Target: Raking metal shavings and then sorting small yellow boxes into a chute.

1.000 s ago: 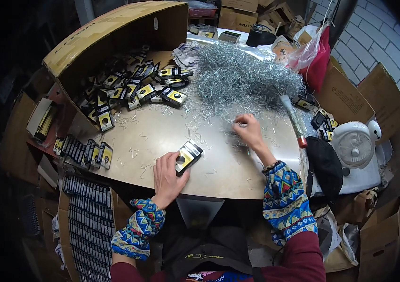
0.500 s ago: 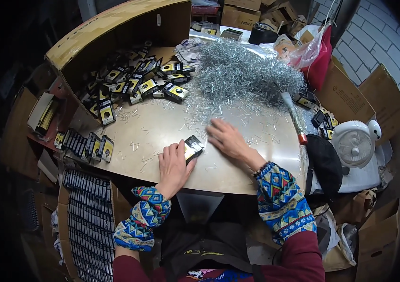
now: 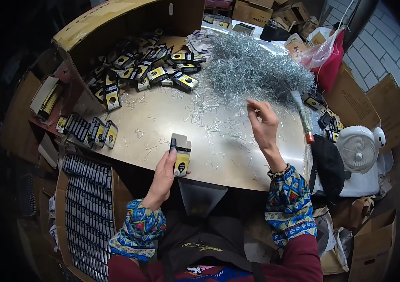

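Note:
Near the front edge of the table, my left hand [image 3: 161, 177] grips a small black-and-yellow carton [image 3: 182, 162], its thumb along one side. The carton stands tilted with its top flap raised. Farther right, my right hand [image 3: 264, 123] is lifted over the table with thumb and fingers drawn together. Whatever lies between those fingertips is too small to make out. Just beyond it spreads a big tangled heap of thin bent metal pins [image 3: 256, 66], with loose pins [image 3: 204, 117] scattered across the metal tabletop [image 3: 162, 127].
Filled-looking cartons [image 3: 157, 74] lie heaped before a large cardboard box [image 3: 75, 61] at the back left. More stand in a row [image 3: 89, 129] at the left edge. Below, a box holds packed cartons [image 3: 87, 211]. At right are a brush [image 3: 302, 115] and a white fan [image 3: 357, 149].
My left hand has drawn the carton back toward the table edge, turning it upright with its flap raised. My right hand has risen from the tabletop, moved right and closed its fingers.

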Demonstrator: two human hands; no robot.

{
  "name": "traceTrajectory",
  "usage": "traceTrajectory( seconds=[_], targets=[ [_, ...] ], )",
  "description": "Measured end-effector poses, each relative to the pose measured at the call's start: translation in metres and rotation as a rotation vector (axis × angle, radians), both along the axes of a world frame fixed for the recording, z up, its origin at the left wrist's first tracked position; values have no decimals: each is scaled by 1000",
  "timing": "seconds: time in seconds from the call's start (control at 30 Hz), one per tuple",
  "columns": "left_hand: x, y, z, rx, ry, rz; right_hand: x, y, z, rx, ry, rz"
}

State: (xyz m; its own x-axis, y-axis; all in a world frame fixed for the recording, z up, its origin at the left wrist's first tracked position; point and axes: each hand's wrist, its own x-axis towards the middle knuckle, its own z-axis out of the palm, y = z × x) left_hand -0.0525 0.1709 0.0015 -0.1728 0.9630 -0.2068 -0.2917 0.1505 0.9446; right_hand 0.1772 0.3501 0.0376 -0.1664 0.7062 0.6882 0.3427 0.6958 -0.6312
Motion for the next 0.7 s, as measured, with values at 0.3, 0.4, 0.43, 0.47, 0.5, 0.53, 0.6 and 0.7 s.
traceTrajectory(
  seconds=[0.3, 0.4, 0.43, 0.47, 0.5, 0.53, 0.6, 0.7],
  targets=[
    [-7, -34, 11, -156, -431, -73, 1, 12, -27, -40, -230, -43],
    [-7, -39, 1, -164, -430, -63, -1, 3, -56, -73, -478, -99],
    [-6, -41, 1, -164, -432, -61, -5, -10, -60, -80, -545, -31],
    [-5, -42, 0, -163, -423, -61, -7, -17, -61, -86, -611, 37],
    [-4, -42, 0, -162, -413, -62, -5, -13, -64, -38, -640, 70],
    [-2, -46, -2, -168, -417, -65, 2, -8, -66, -46, -643, 68],
    [-2, -47, -2, -159, -424, -78, 13, 6, -63, -356, -380, 12],
    [-5, -57, -6, -146, -421, -64, 1, -6, -28, -390, -59, 61]
  ],
)
